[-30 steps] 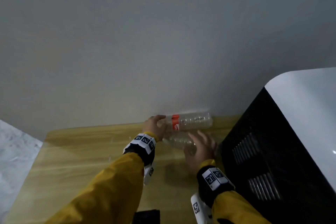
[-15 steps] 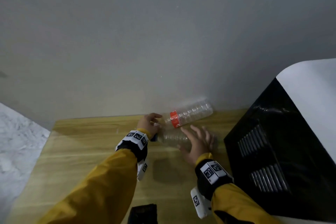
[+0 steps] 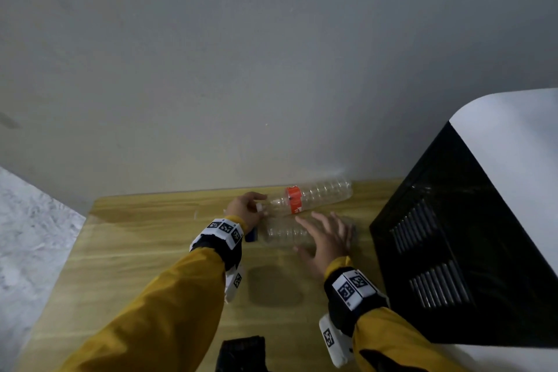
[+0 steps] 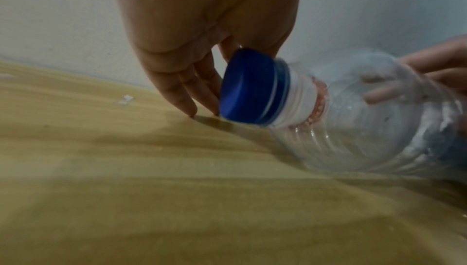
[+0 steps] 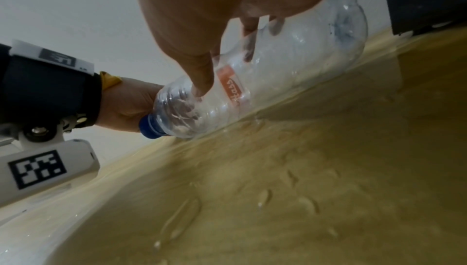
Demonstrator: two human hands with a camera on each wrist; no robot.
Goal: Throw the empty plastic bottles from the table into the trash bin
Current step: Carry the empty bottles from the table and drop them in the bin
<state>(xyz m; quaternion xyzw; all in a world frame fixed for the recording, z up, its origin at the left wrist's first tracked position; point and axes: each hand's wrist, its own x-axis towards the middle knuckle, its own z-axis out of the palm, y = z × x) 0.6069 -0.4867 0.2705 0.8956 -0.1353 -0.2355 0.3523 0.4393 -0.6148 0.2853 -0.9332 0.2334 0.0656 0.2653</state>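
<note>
Two clear empty bottles lie close to the wall on the wooden table (image 3: 145, 251). My left hand (image 3: 246, 208) pinches the white-capped neck of the red-label bottle (image 3: 323, 194), whose body slants toward the wall. Just in front lies the blue-capped bottle (image 3: 283, 232), with its blue cap (image 4: 247, 87) beside my left fingers (image 4: 187, 91). My right hand (image 3: 327, 238) rests on that bottle (image 5: 298, 61) with fingers spread and fairly straight, the thumb (image 5: 199, 69) pressing its near side. No trash bin is in view.
A large black-and-white appliance (image 3: 459, 251) stands on the table's right side, close to my right hand. A dark object (image 3: 241, 353) sits at the table's near edge. Grey floor (image 3: 30, 220) shows past the left edge. The wall runs directly behind the bottles.
My left hand has tilted the red-label bottle by its neck, so its base end swung up toward the wall. My right hand stayed over the blue-capped bottle and spread its fingers.
</note>
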